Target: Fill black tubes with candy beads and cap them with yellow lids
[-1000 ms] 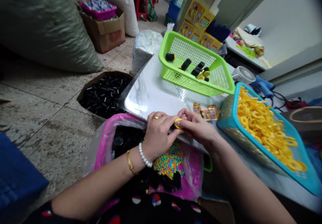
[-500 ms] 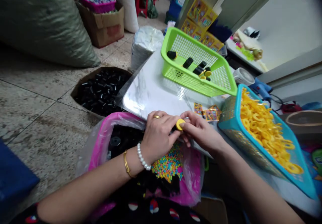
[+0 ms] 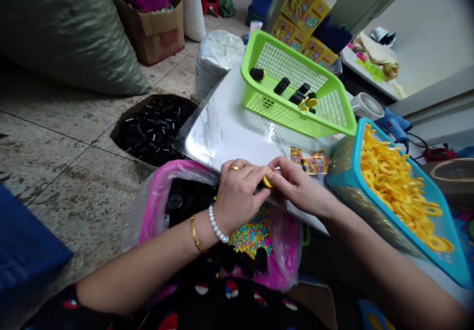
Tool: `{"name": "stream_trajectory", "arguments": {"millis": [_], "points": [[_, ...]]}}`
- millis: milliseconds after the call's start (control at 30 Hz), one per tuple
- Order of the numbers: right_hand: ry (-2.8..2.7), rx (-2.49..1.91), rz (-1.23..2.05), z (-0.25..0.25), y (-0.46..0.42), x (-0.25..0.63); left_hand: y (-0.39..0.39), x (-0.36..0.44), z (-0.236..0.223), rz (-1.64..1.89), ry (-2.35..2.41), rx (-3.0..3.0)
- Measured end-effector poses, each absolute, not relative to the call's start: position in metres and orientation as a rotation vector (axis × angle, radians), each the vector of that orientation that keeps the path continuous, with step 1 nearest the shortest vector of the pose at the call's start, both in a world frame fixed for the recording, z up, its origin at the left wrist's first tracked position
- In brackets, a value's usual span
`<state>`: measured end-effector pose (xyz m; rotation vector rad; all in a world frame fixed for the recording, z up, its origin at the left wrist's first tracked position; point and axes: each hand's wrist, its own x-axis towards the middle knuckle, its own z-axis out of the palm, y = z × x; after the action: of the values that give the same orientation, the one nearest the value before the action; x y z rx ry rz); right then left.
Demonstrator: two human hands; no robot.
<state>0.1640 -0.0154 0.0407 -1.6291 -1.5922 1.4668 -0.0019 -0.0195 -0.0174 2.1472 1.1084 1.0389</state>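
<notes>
My left hand [image 3: 240, 190] is closed around a small black container, mostly hidden by its fingers. A round yellow cap [image 3: 267, 180] sits at the container's end, and my right hand [image 3: 298, 187] pinches it between thumb and fingers. Both hands meet above the near edge of the white table [image 3: 218, 132]. Below them stands a pink basin [image 3: 147, 224] lined with clear plastic. Inside it lie black parts [image 3: 188, 196] and many small coloured beads or candies [image 3: 250, 236].
On the table, a green basket [image 3: 281, 117] holds several black containers with yellow caps. Small printed packets [image 3: 314, 164] lie beside a blue basket [image 3: 342, 167] full of yellow rings [image 3: 396, 186]. Left on the floor are a container of black tubes [image 3: 151, 130] and a large sack [image 3: 70, 33].
The yellow cap has tilted, its face now turned less toward me, while both hands keep their grip. The whole view has shifted slightly.
</notes>
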Motion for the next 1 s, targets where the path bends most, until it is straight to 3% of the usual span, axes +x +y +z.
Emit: {"name": "stream_trajectory", "arguments": {"millis": [67,200,400,733,1000], "points": [[-1.616,-1.631,1.440,0.040,-0.017,0.164,-0.019,-0.001,-0.017,1.045,1.122,2.144],[-1.379,-1.482,1.707,0.032,-0.017,0.169,-0.021,0.001,-0.019,1.126,1.135,2.136],[-1.054,-1.511,1.697,0.030,-0.025,0.166,-0.022,0.001,-0.022,1.193,1.184,2.079],[-1.360,-1.633,1.672,0.047,-0.020,0.159,-0.020,0.001,-0.019,1.133,1.206,2.098],[-1.217,-1.509,1.939,0.044,-0.016,0.175,-0.020,-0.005,-0.021,1.120,1.111,2.124]]}}
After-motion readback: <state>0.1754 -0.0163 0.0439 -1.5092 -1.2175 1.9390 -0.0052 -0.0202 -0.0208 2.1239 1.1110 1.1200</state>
